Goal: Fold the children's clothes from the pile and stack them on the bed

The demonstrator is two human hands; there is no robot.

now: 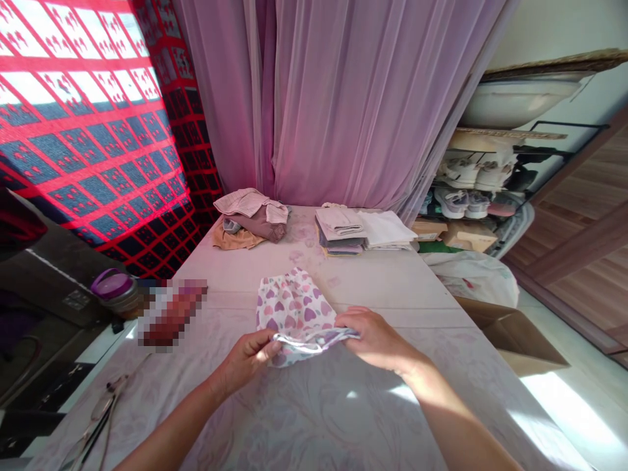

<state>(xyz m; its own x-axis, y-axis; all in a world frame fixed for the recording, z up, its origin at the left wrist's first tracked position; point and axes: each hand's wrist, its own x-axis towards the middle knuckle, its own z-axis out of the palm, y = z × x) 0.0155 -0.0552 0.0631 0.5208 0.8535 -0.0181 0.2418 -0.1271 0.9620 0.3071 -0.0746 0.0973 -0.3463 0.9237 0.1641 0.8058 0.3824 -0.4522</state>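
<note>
A small white garment printed with purple and pink hearts [294, 306] lies on the cloth-covered table [402, 301] in front of me. My left hand [248, 356] pinches its near edge at the left. My right hand [373, 337] grips the same edge at the right, fingers closed over the fabric. The near edge is lifted slightly between both hands; the rest lies flat.
A loose heap of beige and brown clothes [250, 219] sits at the table's far left; a folded stack [341, 229] and white folded cloth [387, 229] at far right. Glasses [101, 409] lie near left. A shoe rack [471, 190] and cardboard box [515, 333] stand to the right.
</note>
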